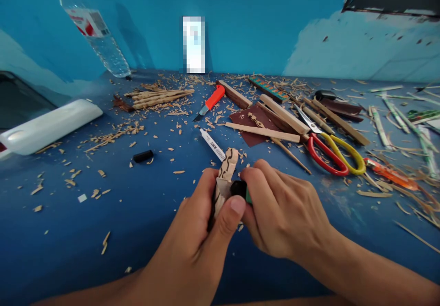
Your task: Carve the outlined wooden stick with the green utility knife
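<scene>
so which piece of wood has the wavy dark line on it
The short pale piece gripped in the left hand, its top end by the white marker. The long wooden strips lying farther back show no such line.

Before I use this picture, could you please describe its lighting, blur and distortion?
Head view: the marked wood piece is sharp enough to show its dark lines; head view: the bottle leans, probably from wide-angle distortion, beside a soft shadow on the blue wall; head view: the bright rectangle is pixelated, hiding its detail.
</scene>
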{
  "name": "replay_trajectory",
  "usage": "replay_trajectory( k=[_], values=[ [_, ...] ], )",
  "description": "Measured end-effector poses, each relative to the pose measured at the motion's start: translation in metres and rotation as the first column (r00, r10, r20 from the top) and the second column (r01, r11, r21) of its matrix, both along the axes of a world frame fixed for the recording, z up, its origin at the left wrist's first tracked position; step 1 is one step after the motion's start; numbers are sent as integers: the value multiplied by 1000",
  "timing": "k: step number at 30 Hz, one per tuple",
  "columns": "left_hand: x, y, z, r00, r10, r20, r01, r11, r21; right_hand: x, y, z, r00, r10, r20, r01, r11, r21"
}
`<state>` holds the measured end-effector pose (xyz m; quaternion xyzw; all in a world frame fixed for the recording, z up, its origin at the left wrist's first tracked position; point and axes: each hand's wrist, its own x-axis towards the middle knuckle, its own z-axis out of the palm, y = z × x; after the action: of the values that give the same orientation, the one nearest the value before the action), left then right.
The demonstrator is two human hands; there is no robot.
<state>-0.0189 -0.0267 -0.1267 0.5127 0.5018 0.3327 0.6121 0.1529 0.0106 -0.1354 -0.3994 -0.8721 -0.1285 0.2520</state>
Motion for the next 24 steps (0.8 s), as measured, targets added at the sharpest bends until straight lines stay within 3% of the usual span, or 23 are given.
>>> replay_trajectory(
  k=[5,8,11,14,17,20,24],
  values=[
    [8,3,-4,986,86,141,-69,990,-125,1,4,-4,996,-63,57,61,997,36],
    [9,6,-4,968,77,240,-33,983,-180,8,12,-3,998,54,15,-54,998,-29],
    [4,7,-3,972,52,230,-16,988,-157,15,16,0,980,187,-63,-195,962,-188],
    [-4,8,-2,977,45,210,-11,987,-162,20,15,6,960,228,-164,-265,927,-266],
    [-11,11,-2,997,-6,80,15,995,-103,28,15,17,960,113,-256,-191,934,-302],
    [-12,17,-3,985,-66,-158,81,993,91,42,19,28,957,14,-291,-139,899,-416],
    [3,30,-4,867,-118,-483,297,903,311,72,20,30,971,-120,-207,-19,824,-567]
  ],
)
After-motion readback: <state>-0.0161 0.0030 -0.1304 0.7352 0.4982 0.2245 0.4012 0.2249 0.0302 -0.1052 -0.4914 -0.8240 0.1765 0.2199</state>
